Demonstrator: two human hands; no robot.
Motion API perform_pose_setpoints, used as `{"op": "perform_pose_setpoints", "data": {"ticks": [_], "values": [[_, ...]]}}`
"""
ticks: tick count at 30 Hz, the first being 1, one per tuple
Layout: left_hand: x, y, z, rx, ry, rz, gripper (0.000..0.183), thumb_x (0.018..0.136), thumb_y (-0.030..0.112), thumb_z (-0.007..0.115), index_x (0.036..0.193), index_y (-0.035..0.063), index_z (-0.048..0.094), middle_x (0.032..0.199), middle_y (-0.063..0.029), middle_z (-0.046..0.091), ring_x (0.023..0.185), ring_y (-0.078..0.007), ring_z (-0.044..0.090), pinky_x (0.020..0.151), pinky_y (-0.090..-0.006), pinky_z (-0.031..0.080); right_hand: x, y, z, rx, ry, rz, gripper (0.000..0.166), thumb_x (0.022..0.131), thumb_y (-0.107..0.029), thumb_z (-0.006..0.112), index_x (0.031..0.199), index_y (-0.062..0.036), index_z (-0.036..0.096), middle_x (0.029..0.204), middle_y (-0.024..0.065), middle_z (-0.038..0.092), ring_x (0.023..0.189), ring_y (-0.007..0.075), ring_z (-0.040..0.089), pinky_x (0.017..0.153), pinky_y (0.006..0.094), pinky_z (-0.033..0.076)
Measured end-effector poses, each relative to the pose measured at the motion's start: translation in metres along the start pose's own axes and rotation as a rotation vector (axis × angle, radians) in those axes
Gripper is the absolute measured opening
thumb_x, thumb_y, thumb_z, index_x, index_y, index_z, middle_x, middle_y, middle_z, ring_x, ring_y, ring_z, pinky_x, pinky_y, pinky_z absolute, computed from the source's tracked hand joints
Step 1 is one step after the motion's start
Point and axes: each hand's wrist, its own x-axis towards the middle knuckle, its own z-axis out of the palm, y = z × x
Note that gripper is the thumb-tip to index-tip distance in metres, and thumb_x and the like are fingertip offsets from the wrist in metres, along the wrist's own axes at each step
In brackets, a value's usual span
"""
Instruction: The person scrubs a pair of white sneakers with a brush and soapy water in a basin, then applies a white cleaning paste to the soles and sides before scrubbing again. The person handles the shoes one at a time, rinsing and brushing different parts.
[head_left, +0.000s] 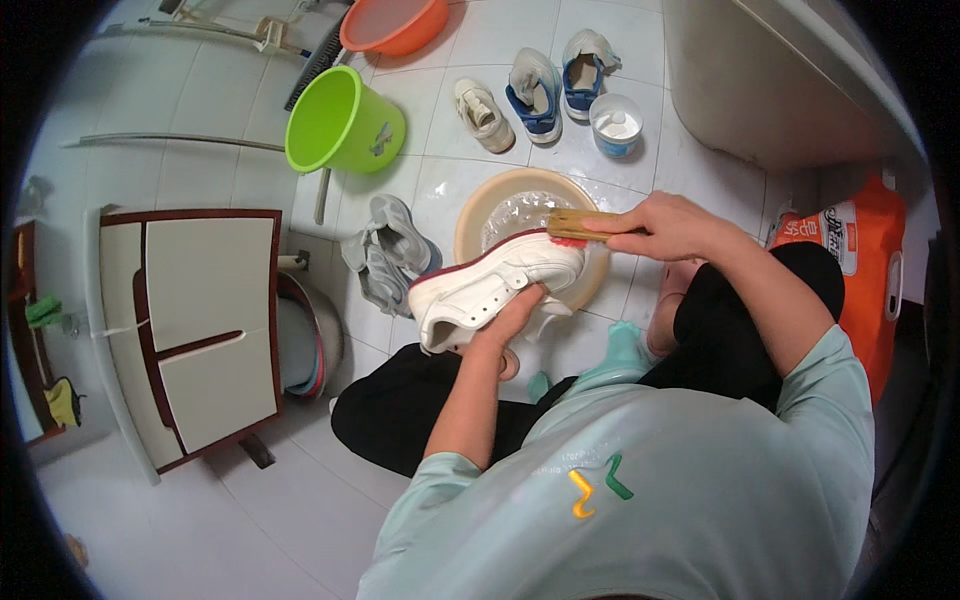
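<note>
My left hand (514, 319) grips a white sneaker (480, 289) from below, tilted on its side with the dark red sole edge uppermost. In my right hand (664, 229) is a wooden-handled scrub brush (581, 224); its red bristles rest against the toe end of the sneaker's sole edge. Below both is a cream plastic basin (480, 196) holding sudsy water (525, 212). A loose white lace or tongue (551, 309) hangs from the shoe over the basin's near rim. The fingers under the shoe are partly hidden.
Grey wet shoes (394, 240) stand left of the basin. Beyond it are a cream shoe (482, 116), blue-and-white shoes (534, 97) and a tub of white powder (616, 126). A green bucket (367, 124), an orange basin (397, 26) and a cabinet (214, 292) are leftward; an orange detergent bag (874, 247) is at right.
</note>
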Motion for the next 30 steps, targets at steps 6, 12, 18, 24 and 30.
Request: {"op": "perform_pose_setpoints", "data": {"ticks": [6,12,18,24,30], "values": [[-0.018,0.045,0.021,0.859,-0.217,0.068,0.057,0.087,0.036,0.057,0.138,0.0133,0.048,0.145,-0.0134,0.043,0.135,-0.0333,0.037,0.114,-0.0430,0.026,0.030,-0.043,0.027,-0.138,0.085,-0.250,0.041,0.092,-0.040,0.055,0.133,-0.0443,0.054,0.079,0.0119,0.067,0.066,0.0287,0.062,0.063,0.0359,0.048],[-0.004,-0.004,-0.006,0.473,-0.053,0.176,0.050,0.087,0.038,0.057,0.133,0.0186,0.054,0.138,-0.0108,0.051,0.129,-0.0313,0.044,0.109,-0.0414,0.033,0.003,-0.011,0.004,-0.019,0.021,-0.152,0.041,0.091,-0.041,0.055,0.132,-0.0484,0.053,0.078,0.0109,0.067,0.067,0.0267,0.063,0.065,0.0357,0.049],[-0.005,-0.027,0.033,0.673,-0.021,0.486,0.035,0.083,0.034,0.058,0.113,0.0164,0.063,0.114,-0.0120,0.064,0.110,-0.0330,0.056,0.098,-0.0448,0.041,0.031,-0.070,0.022,-0.170,0.029,-0.274,0.040,0.091,-0.043,0.052,0.131,-0.0503,0.053,0.072,0.0104,0.064,0.067,0.0281,0.063,0.065,0.0374,0.050],[-0.009,0.011,0.015,0.513,-0.123,0.321,0.036,0.086,0.033,0.055,0.115,0.0140,0.063,0.115,-0.0134,0.063,0.109,-0.0337,0.056,0.097,-0.0428,0.043,0.014,-0.023,0.007,-0.081,0.018,-0.315,0.041,0.090,-0.043,0.056,0.131,-0.0478,0.054,0.070,0.0097,0.064,0.055,0.0271,0.057,0.056,0.0349,0.046],[-0.007,-0.009,0.034,0.040,-0.020,0.081,0.046,0.082,0.033,0.064,0.122,0.0102,0.062,0.122,-0.0117,0.062,0.113,-0.0275,0.056,0.100,-0.0390,0.042,0.060,-0.103,0.028,-0.232,0.064,-0.171,0.040,0.091,-0.041,0.057,0.132,-0.0416,0.056,0.078,0.0091,0.068,0.067,0.0193,0.063,0.065,0.0309,0.049]]}}
